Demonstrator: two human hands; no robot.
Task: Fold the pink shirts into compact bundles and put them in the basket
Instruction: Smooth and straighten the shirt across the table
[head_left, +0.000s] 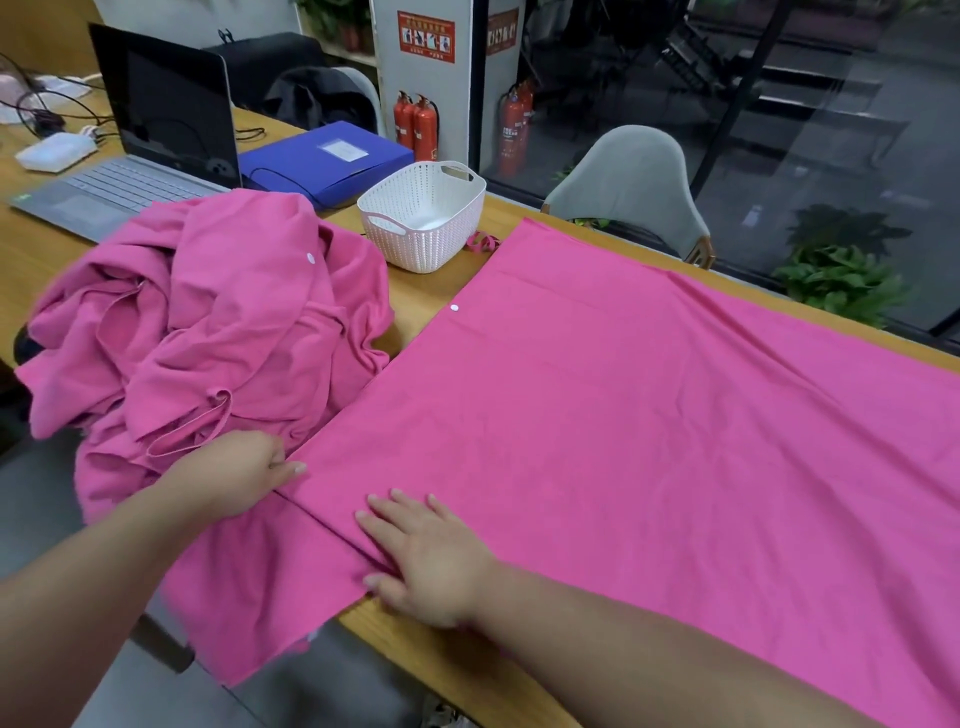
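Note:
One pink shirt (623, 415) lies spread flat across the wooden table (431, 286), with a sleeve hanging over the near edge. My left hand (244, 475) pinches the shirt's near left corner at the shoulder. My right hand (421, 556) rests flat with spread fingers on the fabric beside the sleeve seam, holding nothing. A crumpled heap of pink shirts (208, 322) sits to the left, touching the flat shirt. The white woven basket (423, 221) stands empty behind, between the heap and the flat shirt.
A grey laptop (135, 156) stands open at the back left, beside a blue folder box (327, 156). Cables and a white adapter (54, 150) lie at the far left. A grey chair (634, 182) stands behind the table by the window.

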